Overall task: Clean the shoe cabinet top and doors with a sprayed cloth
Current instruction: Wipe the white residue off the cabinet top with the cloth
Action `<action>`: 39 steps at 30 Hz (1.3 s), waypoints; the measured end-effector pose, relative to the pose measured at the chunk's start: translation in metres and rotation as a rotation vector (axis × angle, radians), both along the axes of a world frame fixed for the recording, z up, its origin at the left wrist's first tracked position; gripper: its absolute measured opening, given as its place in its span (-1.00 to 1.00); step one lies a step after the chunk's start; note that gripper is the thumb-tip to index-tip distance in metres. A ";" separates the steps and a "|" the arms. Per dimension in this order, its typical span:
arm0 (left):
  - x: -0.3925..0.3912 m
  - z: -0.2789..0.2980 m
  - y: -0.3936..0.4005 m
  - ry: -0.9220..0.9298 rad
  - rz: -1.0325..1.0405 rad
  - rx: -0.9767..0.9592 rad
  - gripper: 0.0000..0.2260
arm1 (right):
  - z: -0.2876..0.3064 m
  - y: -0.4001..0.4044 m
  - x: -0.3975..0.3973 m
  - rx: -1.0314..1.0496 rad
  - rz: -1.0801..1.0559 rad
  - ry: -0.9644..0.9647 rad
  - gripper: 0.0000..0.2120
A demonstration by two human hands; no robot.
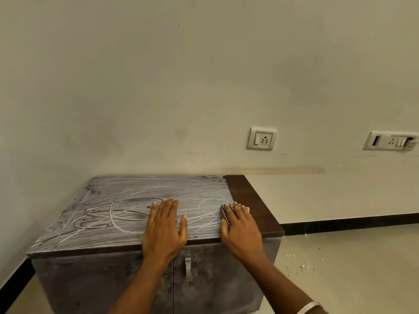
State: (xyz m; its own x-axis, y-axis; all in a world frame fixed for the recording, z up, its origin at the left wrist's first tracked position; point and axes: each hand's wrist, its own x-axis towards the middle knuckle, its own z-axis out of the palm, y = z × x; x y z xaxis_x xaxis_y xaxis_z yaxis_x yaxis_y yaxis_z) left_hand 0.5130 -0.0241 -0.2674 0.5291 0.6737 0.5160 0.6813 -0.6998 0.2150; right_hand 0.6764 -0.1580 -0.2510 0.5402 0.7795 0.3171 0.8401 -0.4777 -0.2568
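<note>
A low dark-brown shoe cabinet (102,223) stands against the wall. Most of its top is grey-white with dust and streaks, while a strip along the right edge is clean dark wood. My left hand (164,230) lies flat on the dusty top near the front edge, fingers straight. My right hand (240,230) presses a small checked cloth (225,213) flat against the top, at the border between the dusty part and the clean strip. Only the cloth's left edge shows from under the fingers. The two front doors (90,286) are dusty, and a metal handle (187,266) sits between my forearms.
The beige wall behind carries a socket plate (261,139) and a second switch plate (392,141) at the far right. Beige floor to the right of the cabinet has small crumbs of debris (303,266). A black skirting runs along the wall base.
</note>
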 end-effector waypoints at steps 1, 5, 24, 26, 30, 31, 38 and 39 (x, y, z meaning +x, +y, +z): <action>0.000 0.000 0.000 -0.001 0.003 0.000 -0.42 | 0.000 0.002 -0.004 -0.003 0.013 0.000 -0.28; -0.001 0.000 0.000 -0.013 0.003 -0.002 -0.42 | 0.001 -0.002 0.009 -0.035 0.039 0.035 -0.46; 0.001 0.001 -0.001 -0.039 -0.003 -0.005 -0.44 | 0.002 0.016 0.029 -0.100 0.059 0.065 -0.45; 0.001 0.001 0.000 -0.036 -0.002 -0.007 -0.44 | 0.003 0.013 0.044 -0.117 0.007 0.087 -0.44; 0.002 0.000 -0.001 -0.026 -0.004 0.003 -0.45 | 0.005 0.019 0.045 -0.120 -0.036 0.056 -0.45; 0.002 0.000 -0.001 -0.025 -0.006 0.007 -0.45 | 0.005 0.023 0.040 -0.116 -0.027 0.046 -0.45; 0.002 -0.001 0.000 -0.020 0.005 0.018 -0.45 | 0.005 0.046 0.016 -0.128 0.117 0.085 -0.44; 0.002 -0.001 0.000 -0.022 0.005 0.018 -0.45 | 0.005 0.044 0.020 -0.125 0.117 0.086 -0.44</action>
State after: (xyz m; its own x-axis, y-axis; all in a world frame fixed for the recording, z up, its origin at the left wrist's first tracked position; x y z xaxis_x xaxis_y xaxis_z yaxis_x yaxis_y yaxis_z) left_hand 0.5150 -0.0238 -0.2680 0.5143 0.6668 0.5394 0.6798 -0.7004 0.2176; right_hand 0.6961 -0.1138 -0.2457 0.4645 0.8690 0.1703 0.8694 -0.4110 -0.2743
